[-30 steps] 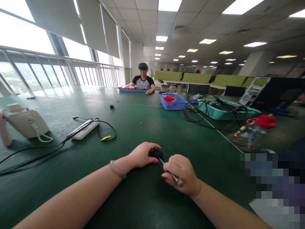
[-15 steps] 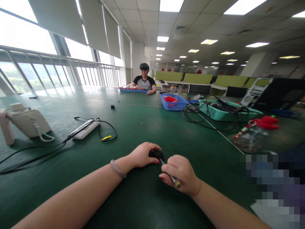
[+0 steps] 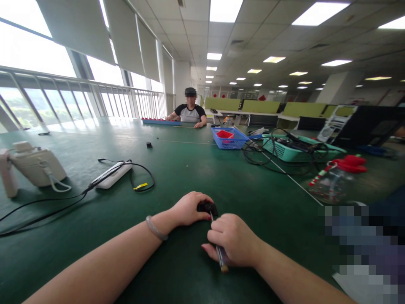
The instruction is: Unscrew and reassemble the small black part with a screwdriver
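Observation:
My left hand (image 3: 191, 209) is closed around a small black object (image 3: 207, 207) low over the table, partly hidden by the fingers, so I cannot make out its exact kind. Curled around the handle of a screwdriver (image 3: 222, 257), my right hand (image 3: 237, 240) sits just to the right and nearer to me. The thin metal shaft points away from me, its tip at the black object's near side; whether it touches is too small to tell. A yellowish end cap shows at the bottom of the handle.
The green table (image 3: 177, 169) carries a white power bank (image 3: 114, 175) with black cords, a beige bag (image 3: 39, 166), a small black piece (image 3: 149, 145), a blue basket (image 3: 230, 141), a teal basket (image 3: 284, 152) with cables, and a red-lidded bottle (image 3: 335, 183). Another person (image 3: 190, 112) sits opposite.
My right hand has shifted slightly down and left, swinging the screwdriver from a slant to a steeper line. My left hand keeps its hold. The person's blue tray opposite has slid left.

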A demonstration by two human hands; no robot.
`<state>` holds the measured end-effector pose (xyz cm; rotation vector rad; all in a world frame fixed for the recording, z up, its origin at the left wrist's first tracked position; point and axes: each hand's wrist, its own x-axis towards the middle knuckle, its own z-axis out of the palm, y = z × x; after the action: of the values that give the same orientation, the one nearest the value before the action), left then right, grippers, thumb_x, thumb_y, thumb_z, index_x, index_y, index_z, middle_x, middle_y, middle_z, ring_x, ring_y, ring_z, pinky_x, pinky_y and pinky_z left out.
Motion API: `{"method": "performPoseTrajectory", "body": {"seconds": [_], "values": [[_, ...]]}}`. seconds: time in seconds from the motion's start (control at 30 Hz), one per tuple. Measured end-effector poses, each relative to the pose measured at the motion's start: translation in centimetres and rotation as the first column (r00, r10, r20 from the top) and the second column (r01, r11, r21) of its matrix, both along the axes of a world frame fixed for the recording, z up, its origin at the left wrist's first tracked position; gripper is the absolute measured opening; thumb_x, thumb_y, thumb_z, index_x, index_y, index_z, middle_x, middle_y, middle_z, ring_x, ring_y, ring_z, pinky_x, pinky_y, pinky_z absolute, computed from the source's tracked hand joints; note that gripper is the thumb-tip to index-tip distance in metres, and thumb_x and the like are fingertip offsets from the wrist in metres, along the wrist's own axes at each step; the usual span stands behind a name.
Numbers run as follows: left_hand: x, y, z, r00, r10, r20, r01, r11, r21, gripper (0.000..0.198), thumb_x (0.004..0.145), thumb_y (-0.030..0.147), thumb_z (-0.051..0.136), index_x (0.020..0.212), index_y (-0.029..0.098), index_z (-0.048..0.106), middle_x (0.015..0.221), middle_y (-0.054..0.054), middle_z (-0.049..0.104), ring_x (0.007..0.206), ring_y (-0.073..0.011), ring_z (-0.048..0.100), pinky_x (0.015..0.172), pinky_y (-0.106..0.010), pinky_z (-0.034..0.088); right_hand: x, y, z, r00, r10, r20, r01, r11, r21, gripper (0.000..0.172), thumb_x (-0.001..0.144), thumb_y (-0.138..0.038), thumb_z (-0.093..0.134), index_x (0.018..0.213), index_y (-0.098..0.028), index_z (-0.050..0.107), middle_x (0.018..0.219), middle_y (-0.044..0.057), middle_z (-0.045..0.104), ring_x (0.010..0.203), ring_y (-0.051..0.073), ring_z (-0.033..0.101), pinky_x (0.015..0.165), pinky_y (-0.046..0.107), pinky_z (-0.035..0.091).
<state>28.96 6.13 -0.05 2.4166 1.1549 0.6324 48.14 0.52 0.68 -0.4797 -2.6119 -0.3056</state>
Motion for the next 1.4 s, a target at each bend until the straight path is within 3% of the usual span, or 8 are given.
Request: {"method": "performPoseTrajectory", "body": {"seconds": [1.4], "values": [[0.12, -0.09, -0.05, 1.0, -0.002, 0.011, 0.002, 1.0, 0.003, 0.039, 0.071, 0.031, 0.071, 0.109, 0.024, 0.066, 0.103, -0.003, 0.069, 0.096, -0.0213, 0.061, 0.09, -0.035, 0.044, 0.36, 0.05, 0.07, 0.999, -0.054, -0.008, 0.052, 0.99, -0.13, 0.026, 0.084, -0.033, 0.057, 0.062, -0.019, 0.056, 0.058, -0.003, 0.054, 0.053, 0.01, 0.043, 0.054, 0.027, 0.029]]}}
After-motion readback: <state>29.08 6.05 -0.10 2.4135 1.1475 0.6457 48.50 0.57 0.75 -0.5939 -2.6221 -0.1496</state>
